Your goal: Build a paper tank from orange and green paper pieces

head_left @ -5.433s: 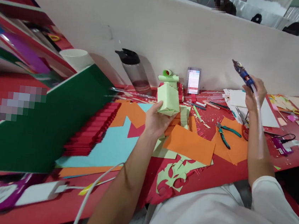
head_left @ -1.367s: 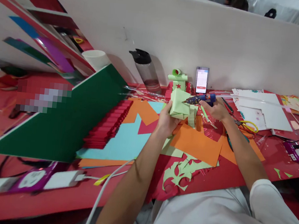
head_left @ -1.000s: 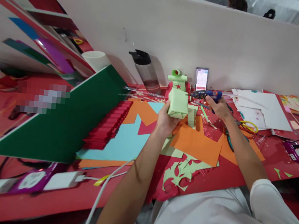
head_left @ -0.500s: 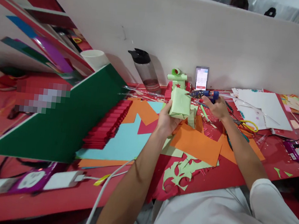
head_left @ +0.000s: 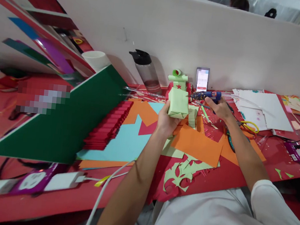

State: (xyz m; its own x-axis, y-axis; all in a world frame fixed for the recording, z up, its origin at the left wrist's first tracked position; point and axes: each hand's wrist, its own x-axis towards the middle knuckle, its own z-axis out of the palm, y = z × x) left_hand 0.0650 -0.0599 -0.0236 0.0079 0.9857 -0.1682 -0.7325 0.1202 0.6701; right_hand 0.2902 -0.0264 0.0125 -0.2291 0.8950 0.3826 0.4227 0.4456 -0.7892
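Observation:
My left hand [head_left: 166,120] is closed around the lower left of a light green paper-wrapped box [head_left: 178,103], held up over the table. In my right hand [head_left: 220,108] is a blue hot glue gun [head_left: 206,95], its nozzle pointing left at the box's upper right edge. Whether the tip touches the paper, I cannot tell. Behind the box stands a green and red paper figure [head_left: 178,80] with a red star. Under my hands lie an orange paper sheet [head_left: 197,145] and light green paper scraps [head_left: 179,174].
A green board [head_left: 58,117] leans at the left, beside folded red paper strips [head_left: 108,124]. A water bottle [head_left: 147,73] and a phone [head_left: 202,79] stand by the wall. Yellow-handled scissors [head_left: 249,126] lie at the right. A white cable [head_left: 100,197] crosses the table's front edge.
The box has shifted slightly left and turned in my left hand. The glue gun has moved a little to the right, away from the box's top edge.

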